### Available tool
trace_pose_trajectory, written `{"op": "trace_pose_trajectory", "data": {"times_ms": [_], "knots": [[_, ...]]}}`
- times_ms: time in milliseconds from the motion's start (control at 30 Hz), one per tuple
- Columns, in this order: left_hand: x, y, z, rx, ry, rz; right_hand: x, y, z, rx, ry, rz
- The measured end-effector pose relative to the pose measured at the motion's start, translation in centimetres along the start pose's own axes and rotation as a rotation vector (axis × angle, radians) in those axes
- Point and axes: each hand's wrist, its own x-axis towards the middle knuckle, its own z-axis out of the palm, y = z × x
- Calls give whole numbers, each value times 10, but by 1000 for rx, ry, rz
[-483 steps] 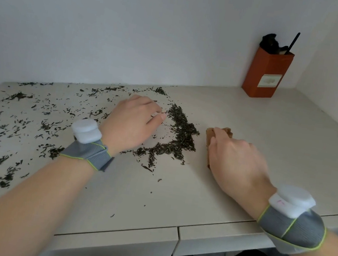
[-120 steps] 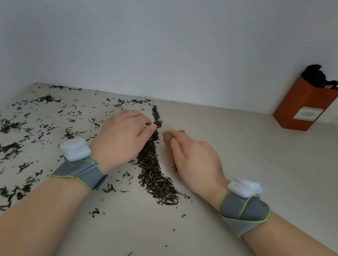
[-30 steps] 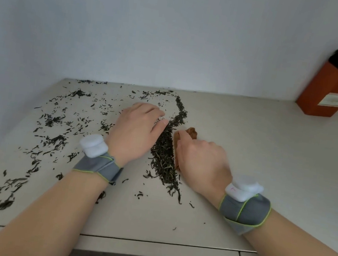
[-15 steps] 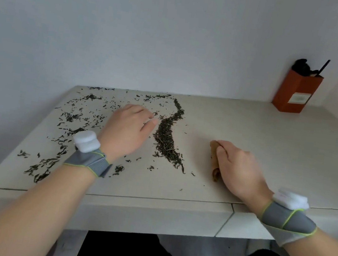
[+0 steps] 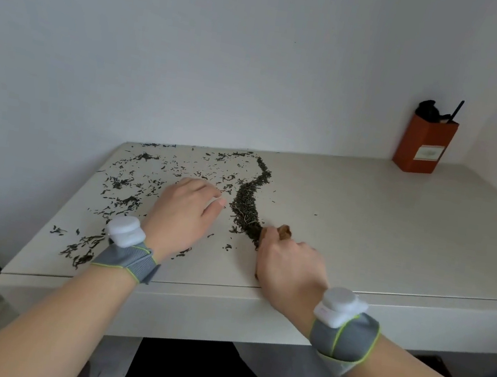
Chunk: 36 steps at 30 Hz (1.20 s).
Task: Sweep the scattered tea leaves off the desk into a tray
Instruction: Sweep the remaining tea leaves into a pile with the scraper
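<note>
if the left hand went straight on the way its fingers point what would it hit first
Most likely the dense line of tea leaves, which lies just beyond the fingers of the left hand. Depth is hard to judge from this one view.

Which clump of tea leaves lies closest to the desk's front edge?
The small loose clump at the front left, just left of the left wristband. The thick ridge of leaves stops farther back, at the wooden tray in the right hand.

tea leaves (image 5: 246, 202): dark green-black | desk (image 5: 380, 227): cream | box (image 5: 423, 145): rust-orange, pale label | wristbands (image 5: 342, 336): grey, lime-edged, white pods | wall (image 5: 196, 51): white
</note>
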Motion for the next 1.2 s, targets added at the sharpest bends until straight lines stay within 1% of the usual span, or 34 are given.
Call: {"op": "trace_pose_trajectory", "data": {"times_ms": [133,267,367,467,600,700,767,833,1000,1200], "knots": [[2,-8,2,6,-12,-16,19,-28,2,19,19,10],[8,-13,4,-1,-37,-33,30,-34,2,109,4,-3],[17,-18,7,2,-58,-22,28,-16,0,257,52,39],[31,-26,10,14,-76,-18,34,22,-8,356,40,100],[58,-31,19,-2,-104,-21,53,83,-11,324,13,219],[75,-32,27,1,-117,-18,68,114,-6,198,-9,294],[83,-33,32,-4,-117,-22,74,123,0,130,-43,320],[88,-36,36,-11,-112,-27,75,118,9,76,-55,289],[87,-42,47,-35,-90,-51,78,79,25,-2,7,81],[84,-44,47,-19,-74,-29,91,23,25,-12,35,-33]]}}
